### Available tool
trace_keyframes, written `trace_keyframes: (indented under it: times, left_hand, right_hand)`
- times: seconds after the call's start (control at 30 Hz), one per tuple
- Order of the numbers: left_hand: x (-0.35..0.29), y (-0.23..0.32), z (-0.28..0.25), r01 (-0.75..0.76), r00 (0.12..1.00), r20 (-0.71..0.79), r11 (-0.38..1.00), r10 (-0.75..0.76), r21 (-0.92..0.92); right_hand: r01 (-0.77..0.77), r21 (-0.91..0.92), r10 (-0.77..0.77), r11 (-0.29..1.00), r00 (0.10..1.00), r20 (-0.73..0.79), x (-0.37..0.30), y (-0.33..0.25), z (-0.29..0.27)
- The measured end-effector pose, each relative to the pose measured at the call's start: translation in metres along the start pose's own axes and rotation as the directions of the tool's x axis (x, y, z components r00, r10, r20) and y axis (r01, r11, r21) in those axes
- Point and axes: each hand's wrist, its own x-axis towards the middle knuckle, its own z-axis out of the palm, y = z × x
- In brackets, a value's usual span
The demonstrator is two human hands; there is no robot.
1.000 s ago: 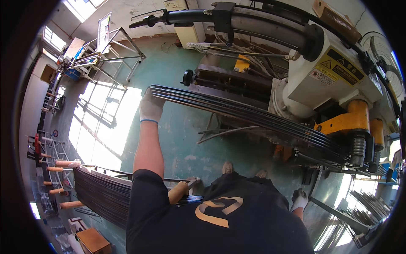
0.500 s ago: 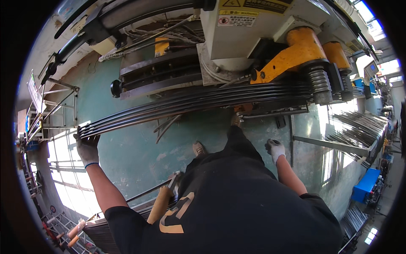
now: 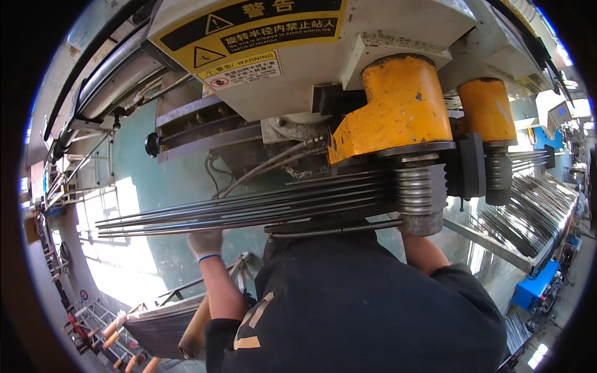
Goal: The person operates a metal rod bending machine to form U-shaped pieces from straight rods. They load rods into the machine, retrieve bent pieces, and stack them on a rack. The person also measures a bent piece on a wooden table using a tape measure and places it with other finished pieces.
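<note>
Several long dark metal tubes (image 3: 249, 208) lie side by side across the view, their right ends in the ribbed bending die (image 3: 423, 189) under an orange machine arm (image 3: 407, 102). My left hand (image 3: 205, 242), in a pale glove with a blue cuff edge, is at the near side of the tubes, toward their left part. Its fingers are hidden behind the tubes, so I cannot see whether they touch or grip one. My right forearm (image 3: 426, 252) reaches up behind the die, which hides the right hand. A thin ribbed rod (image 3: 336, 231) runs just in front of my body.
The large pale machine head (image 3: 311, 68) with warning labels hangs over the work. A second orange arm (image 3: 488, 112) stands right of it. A rack of many tubes (image 3: 528, 214) is at the right, near a blue box (image 3: 538, 285). A cardboard roll (image 3: 196, 329) lies at lower left.
My view has moved closer to the machine. My left hand has left the tubes' far left ends and come inward to the right. My right hand has gone behind the die.
</note>
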Motion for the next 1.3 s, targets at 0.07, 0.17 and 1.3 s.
trace_keyframes:
  times: [0.07, 0.17, 1.3]
  left_hand:
    - [-0.024, 0.072, 0.044, -0.327, 0.938, 0.07, 0.803, 0.339, 0.498]
    - [-0.036, 0.036, 0.054, -0.105, 0.991, 0.049, 0.956, 0.123, -0.274]
    - [-0.041, 0.188, -0.018, 0.243, 0.928, 0.242, 0.035, 0.283, -0.969]
  right_hand:
    - [-0.108, -0.003, 0.109, 0.994, 0.994, 0.029, -0.006, 0.02, -0.026]
    - [-0.128, 0.029, 0.126, 0.991, 0.99, 0.058, 0.0, 0.02, -0.04]
    - [0.541, 0.825, 0.168, -0.162, 0.839, -0.517, -0.176, -0.203, -0.187]
